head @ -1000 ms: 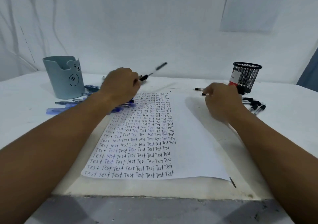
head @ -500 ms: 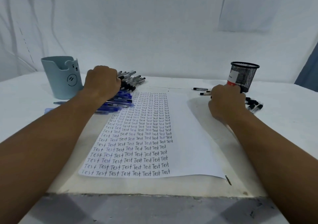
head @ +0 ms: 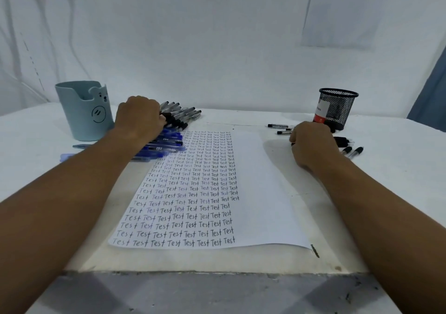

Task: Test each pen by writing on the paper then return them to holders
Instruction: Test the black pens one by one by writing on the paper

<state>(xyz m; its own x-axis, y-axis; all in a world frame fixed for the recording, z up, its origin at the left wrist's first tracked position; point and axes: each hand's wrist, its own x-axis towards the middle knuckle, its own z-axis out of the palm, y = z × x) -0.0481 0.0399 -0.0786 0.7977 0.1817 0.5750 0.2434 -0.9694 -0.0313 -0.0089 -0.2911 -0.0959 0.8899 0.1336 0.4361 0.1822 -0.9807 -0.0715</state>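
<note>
Gathering tested pens beside the paper (head: pixel 253 193), both holders unfilled.
Left hand (head: pixel 138 119) lies curled over the black-capped pen bundle (head: pixel 181 117), blue pens (head: pixel 166 146) just nearer; right hand (head: pixel 311 144) curled over black pens (head: pixel 342 141), contents hidden. Advice: square the bundle before lifting toward the bear-face holder (head: pixel 84 110) or the mesh holder (head: pixel 336 108).

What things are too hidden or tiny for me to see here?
- Head view: the right hand's fingers curl away from the camera; whether they hold a pen is hidden by the hand's back.
- Left hand covers part of the black pens; its grip is unclear.
- The inside of the blue holder and the mesh holder is hidden by their walls.
- The mesh holder's red label is too small to read.
</note>
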